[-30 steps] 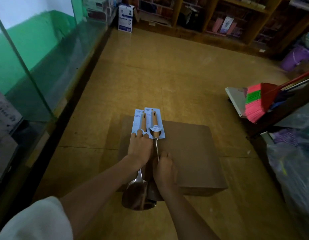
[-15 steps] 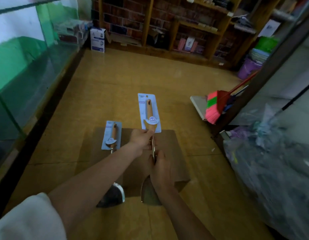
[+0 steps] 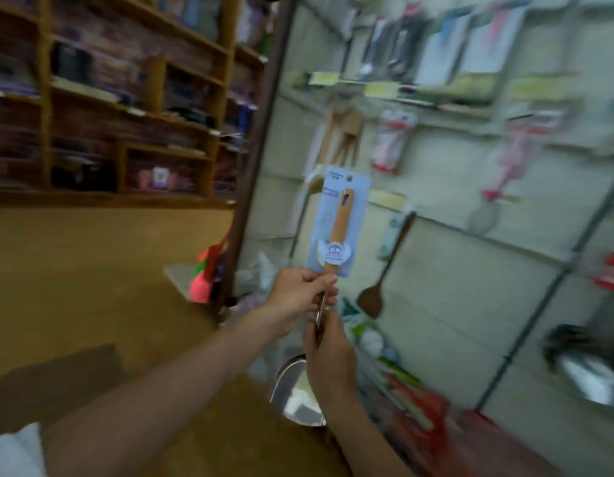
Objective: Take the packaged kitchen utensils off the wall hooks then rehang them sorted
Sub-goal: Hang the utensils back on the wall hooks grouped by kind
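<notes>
I hold one packaged metal spatula (image 3: 337, 235) upright in front of the display wall (image 3: 436, 263). It has a wooden handle on a light-blue card, and its steel blade (image 3: 297, 395) hangs low. My left hand (image 3: 300, 293) grips the base of the wooden handle. My right hand (image 3: 328, 356) pinches the thin metal shaft just below. Blurred packaged utensils hang on the wall hooks, among them a dark wooden turner (image 3: 384, 270) and a pink-handled strainer (image 3: 494, 187).
Wooden shelves (image 3: 126, 108) with stock fill the left background. A pink and green broom head (image 3: 207, 273) leans by the dark post at the wall's left edge. Part of the cardboard box (image 3: 54, 376) shows at lower left. Bagged goods (image 3: 412, 401) lie along the wall's foot.
I have lifted the spatula off the cardboard box and turned right from the floor toward the display wall. The second carded spatula is out of view.
</notes>
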Motion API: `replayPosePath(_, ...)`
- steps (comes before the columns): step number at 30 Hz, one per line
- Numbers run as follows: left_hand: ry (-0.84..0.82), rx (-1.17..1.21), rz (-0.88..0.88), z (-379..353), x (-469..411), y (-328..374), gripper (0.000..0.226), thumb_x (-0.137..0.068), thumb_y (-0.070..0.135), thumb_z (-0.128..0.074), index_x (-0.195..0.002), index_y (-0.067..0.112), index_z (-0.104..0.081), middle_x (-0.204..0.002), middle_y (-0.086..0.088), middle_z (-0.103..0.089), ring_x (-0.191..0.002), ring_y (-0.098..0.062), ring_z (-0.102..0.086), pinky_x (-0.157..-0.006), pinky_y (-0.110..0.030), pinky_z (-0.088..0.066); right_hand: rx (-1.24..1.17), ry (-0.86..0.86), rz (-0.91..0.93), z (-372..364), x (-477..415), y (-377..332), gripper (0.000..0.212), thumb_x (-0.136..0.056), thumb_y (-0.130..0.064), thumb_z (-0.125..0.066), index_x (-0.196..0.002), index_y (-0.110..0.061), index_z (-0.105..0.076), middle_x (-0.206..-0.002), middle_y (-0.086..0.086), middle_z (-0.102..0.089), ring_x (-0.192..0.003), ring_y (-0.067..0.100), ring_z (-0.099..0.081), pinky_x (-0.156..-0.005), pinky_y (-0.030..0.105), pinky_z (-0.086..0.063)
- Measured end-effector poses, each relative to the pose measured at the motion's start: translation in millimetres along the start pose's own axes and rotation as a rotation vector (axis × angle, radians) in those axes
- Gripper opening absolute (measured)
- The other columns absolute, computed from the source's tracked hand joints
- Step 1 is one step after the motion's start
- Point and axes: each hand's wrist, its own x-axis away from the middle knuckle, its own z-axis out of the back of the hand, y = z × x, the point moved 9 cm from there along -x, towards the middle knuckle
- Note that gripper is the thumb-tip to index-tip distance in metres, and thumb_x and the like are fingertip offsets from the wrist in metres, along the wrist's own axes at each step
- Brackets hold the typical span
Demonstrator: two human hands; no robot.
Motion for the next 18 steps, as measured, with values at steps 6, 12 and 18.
replayPosePath(6, -0.267, 0.063, -0.068, -248, 37, 31, 0.015, -0.089, 0.013, -0.07, -0.093, -0.002, -0.07, -0.088, -0.02, -0.073, -0.067, -0.021, -0.071, -0.071, -0.033, -0.058, 0.143, 0.237, -0.046, 226, -10, 108, 0.015, -0.099, -0.032, -0.054, -0.09, -0.021, -0.049, -0.071, -0.005, -0.056, -0.069, 0.028, -0.06, -0.057, 0.035, -0.037)
replayPosePath(12, -0.512, 0.078, -0.097, -449, 104, 33, 0.023, -0.091, 0.014, -0.067, -0.094, -0.008, -0.072, -0.091, -0.025, -0.072, -0.075, -0.023, -0.068, -0.069, -0.033, -0.055, 0.283, 0.439, -0.095, 414, 27, 190, 0.022, -0.1, -0.036, -0.051, -0.099, -0.016, -0.059, -0.074, 0.002, -0.064, -0.069, 0.028, -0.064, -0.058, 0.038, -0.046)
replayPosePath(18, -0.72, 0.087, -0.048, -599, 167, 15, 0.015, -0.092, 0.012, -0.066, -0.096, -0.001, -0.072, -0.089, -0.017, -0.073, -0.074, -0.021, -0.07, -0.067, -0.026, -0.057, 0.398, 0.589, -0.179, 545, 78, 255, 0.045, -0.094, -0.056, -0.031, -0.091, -0.018, -0.055, -0.07, 0.0, -0.061, -0.064, 0.026, -0.061, -0.056, 0.04, -0.046)
